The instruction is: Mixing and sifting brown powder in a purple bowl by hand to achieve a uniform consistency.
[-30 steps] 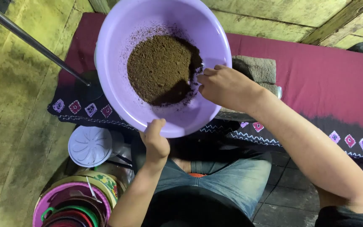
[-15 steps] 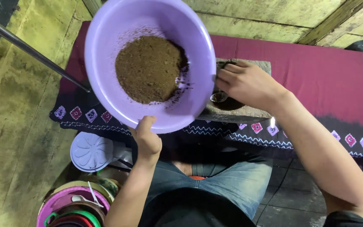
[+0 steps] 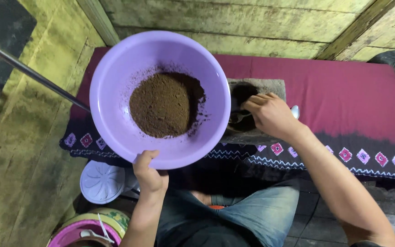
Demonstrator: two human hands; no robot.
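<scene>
My left hand [image 3: 149, 174] grips the near rim of a large purple plastic bowl [image 3: 110, 96] and holds it up over my lap. A heap of brown powder [image 3: 163, 104] lies in the bowl's middle. To the right of the bowl, my right hand [image 3: 270, 114] is closed on a metal spoon [image 3: 294, 111], whose tip dips into the dark hollow of a grey stone mortar [image 3: 259, 89]. The mortar stands on a dark red cloth [image 3: 344, 91] with a patterned border.
A metal rod [image 3: 28, 71] slants in from the upper left behind the bowl. A white lid [image 3: 102, 181] and stacked coloured bowls [image 3: 85, 231] sit at lower left. Wooden plank walls [image 3: 234, 18] close the far side. My knees in jeans [image 3: 252, 215] are below.
My right hand has left the bowl and moved right to the mortar with the spoon. The bowl has shifted left and tilted back, so the powder rests more level.
</scene>
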